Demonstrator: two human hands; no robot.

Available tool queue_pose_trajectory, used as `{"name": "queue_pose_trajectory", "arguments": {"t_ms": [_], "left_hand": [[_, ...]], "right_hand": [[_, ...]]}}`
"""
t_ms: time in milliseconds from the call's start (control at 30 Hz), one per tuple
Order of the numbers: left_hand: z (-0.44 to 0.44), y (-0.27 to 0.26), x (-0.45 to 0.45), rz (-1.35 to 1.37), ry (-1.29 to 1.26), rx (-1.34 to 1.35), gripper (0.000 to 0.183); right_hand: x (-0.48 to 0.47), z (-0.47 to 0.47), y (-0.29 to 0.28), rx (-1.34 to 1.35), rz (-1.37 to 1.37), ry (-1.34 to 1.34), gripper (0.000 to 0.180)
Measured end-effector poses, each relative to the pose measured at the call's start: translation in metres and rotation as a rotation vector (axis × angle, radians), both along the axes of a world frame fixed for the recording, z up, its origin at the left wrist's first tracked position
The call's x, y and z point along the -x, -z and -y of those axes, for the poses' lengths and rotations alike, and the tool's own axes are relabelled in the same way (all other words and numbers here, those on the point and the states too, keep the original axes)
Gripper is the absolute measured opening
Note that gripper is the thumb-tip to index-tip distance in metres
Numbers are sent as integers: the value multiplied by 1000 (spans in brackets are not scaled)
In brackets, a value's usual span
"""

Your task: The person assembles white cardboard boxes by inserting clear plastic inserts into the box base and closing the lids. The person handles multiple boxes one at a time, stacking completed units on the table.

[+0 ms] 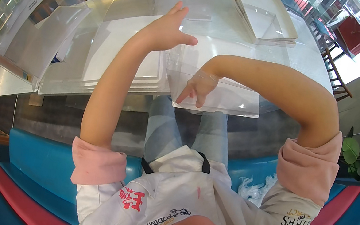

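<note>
In front of me, a clear plastic box or lid (230, 65) lies with a white board or tray (235, 102) at its near side, by the table's front edge. My right hand (202, 84) points downward at the near left corner, fingers apart, partly seen through the clear plastic. Whether its fingertips press the plastic or the white piece is hard to tell. Farther out, my left hand (168, 30) is raised with thumb and fingers spread, beside the clear plastic's left side; nothing shows in its grasp. Left of my hands lies a white tray (122, 52) under clear plastic.
Stacked white trays (266, 14) sit at the table's far right. Clear plastic boxes (47, 42) stand on the left. Behind my legs runs a blue bench (43, 161), with a crumpled clear plastic bag (256, 189) on it. A wooden chair (336, 74) and plants (352, 150) stand to the right.
</note>
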State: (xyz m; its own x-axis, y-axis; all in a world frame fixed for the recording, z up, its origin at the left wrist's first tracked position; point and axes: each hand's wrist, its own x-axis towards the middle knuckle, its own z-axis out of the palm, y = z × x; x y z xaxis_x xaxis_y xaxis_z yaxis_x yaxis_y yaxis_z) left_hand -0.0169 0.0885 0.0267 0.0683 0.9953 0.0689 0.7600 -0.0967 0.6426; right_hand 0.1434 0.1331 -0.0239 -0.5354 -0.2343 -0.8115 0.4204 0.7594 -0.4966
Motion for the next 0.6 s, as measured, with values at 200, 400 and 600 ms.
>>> {"name": "queue_pose_trajectory", "arguments": {"t_ms": [200,400,600], "left_hand": [[2,-3,1,-4,35,10,98],[13,-6,2,-208,56,-27,99],[18,5,3,-48,-8,-20,95]], "right_hand": [[0,3,3,16,65,52,76],[4,15,-4,12,69,14,74],[11,2,-2,-210,-25,15,77]]}}
